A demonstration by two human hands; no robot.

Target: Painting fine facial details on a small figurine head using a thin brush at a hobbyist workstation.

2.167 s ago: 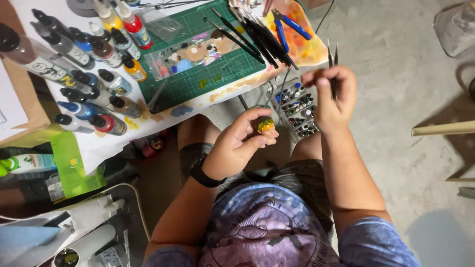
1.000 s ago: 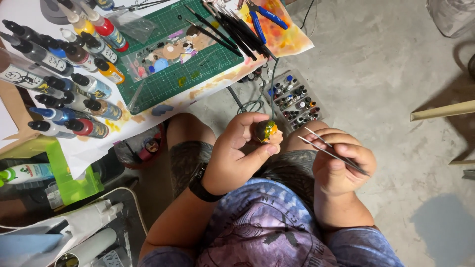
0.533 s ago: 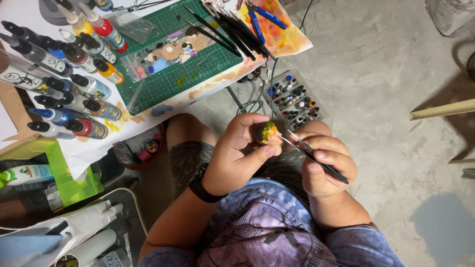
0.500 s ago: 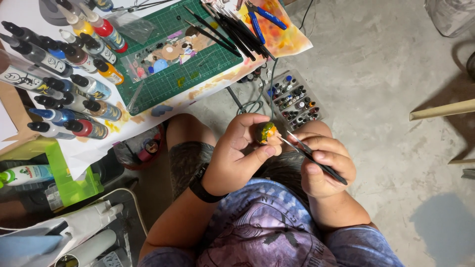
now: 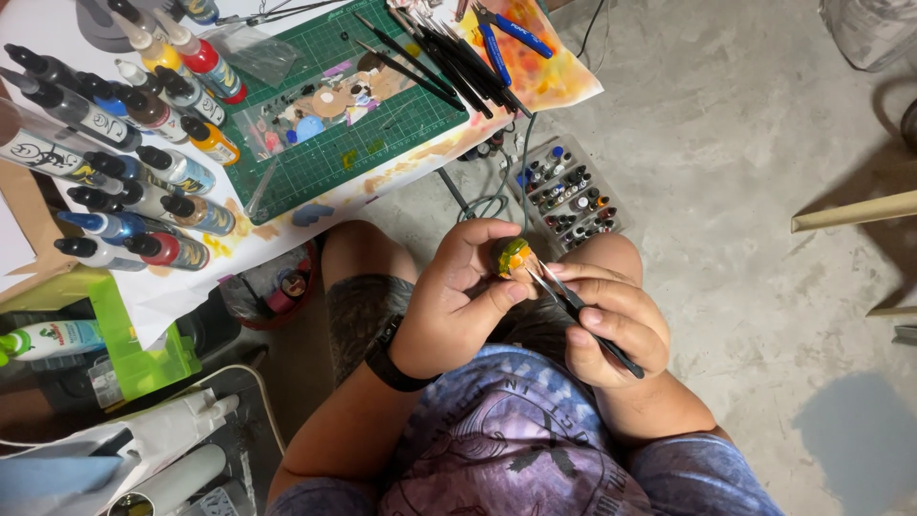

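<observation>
Person seated, knees up, camera looking straight down. Left hand (image 5: 458, 296) holds a small green-and-orange painted piece (image 5: 510, 256) over the lap, fingers curled close around it, thumb beneath and fingertips over the top. Right hand (image 5: 611, 325) sits just beside, fingers closed narrow on a thin dark brush (image 5: 583, 311); the brush tip meets the lower right side of the piece. A black wristband (image 5: 387, 354) circles the left wrist. Worktop (image 5: 401, 177) runs across the top left of the view, covered in white paper stained orange and yellow along its near edge. Green cutting mat (image 5: 382, 124) lies toward the worktop's right end, ruled with a pale grid; a clear flat packet of small coloured bits (image 5: 306, 115) rests on its left part. Bundle of black-handled brushes (image 5: 449, 53) lies slantwise across the mat's far right corner, blue-handled pliers (image 5: 511, 33) just beyond on the orange-stained paper. Dropper paint bottles (image 5: 143, 162) crowd the worktop's left end, lying in rows, black or white caps, labels red, yellow, blue, brown. On the concrete floor, near the right knee, a clear compartment box of small paint pots (image 5: 568, 191). Lime-green plastic holder (image 5: 134, 339) stands below the worktop's near left edge, a white tube with green label (image 5: 53, 339) beside it.
</observation>
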